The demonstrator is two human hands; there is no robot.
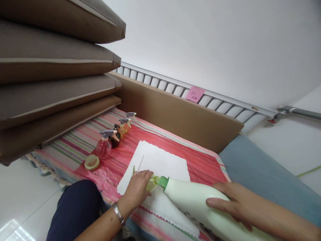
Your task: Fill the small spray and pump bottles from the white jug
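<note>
Necks meet just right of my left hand [136, 189], which is closed around the small yellowish bottle [152, 183] over the white cloth [160, 160]. The big white bottle [200, 201] lies tipped almost flat, its long axis running right to left and its green neck [163, 182] at the small one's mouth. My right hand [230, 201] wraps over its body, well back from the neck.

A pink sticky note [195, 94] on the grey rail [227, 103] along the wall carries two short lines of handwriting. The upper line looks like "311", and the lower one is too small to read. The white bottle [190, 197] shows no readable label.
</note>
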